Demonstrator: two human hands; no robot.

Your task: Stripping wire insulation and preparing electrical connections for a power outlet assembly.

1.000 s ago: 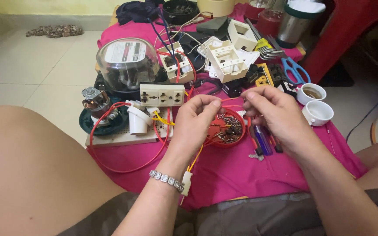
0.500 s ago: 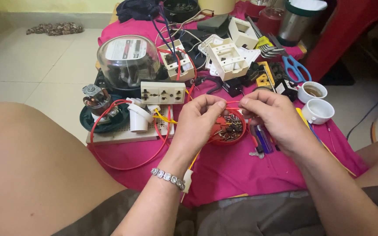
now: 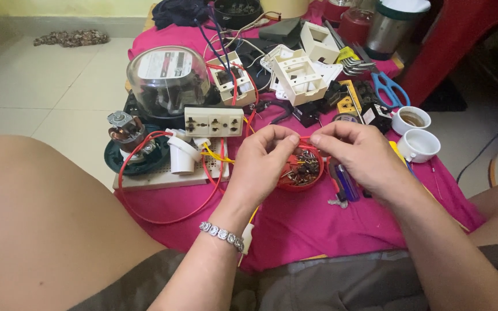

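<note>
My left hand (image 3: 263, 164) and my right hand (image 3: 355, 158) meet above a small red dish (image 3: 301, 173) full of tiny metal parts. Both pinch the ends of a short red wire (image 3: 305, 139) between thumb and forefinger. A yellow wire runs under my left wrist, where a silver bracelet (image 3: 221, 235) sits. The dish rests on a magenta cloth (image 3: 341, 224) over a low table.
Left of the dish lie a white socket strip (image 3: 213, 121), a white lamp holder (image 3: 181, 156), a small motor (image 3: 125, 131) and a glass-domed meter (image 3: 167, 78). Behind are white plastic boxes (image 3: 298, 72), blue scissors (image 3: 388, 87) and two white cups (image 3: 416, 144). My bare knee (image 3: 47, 219) fills the lower left.
Both hands have lifted slightly above the dish and drawn the red wire taut between their fingertips. Other items stay where they were.
</note>
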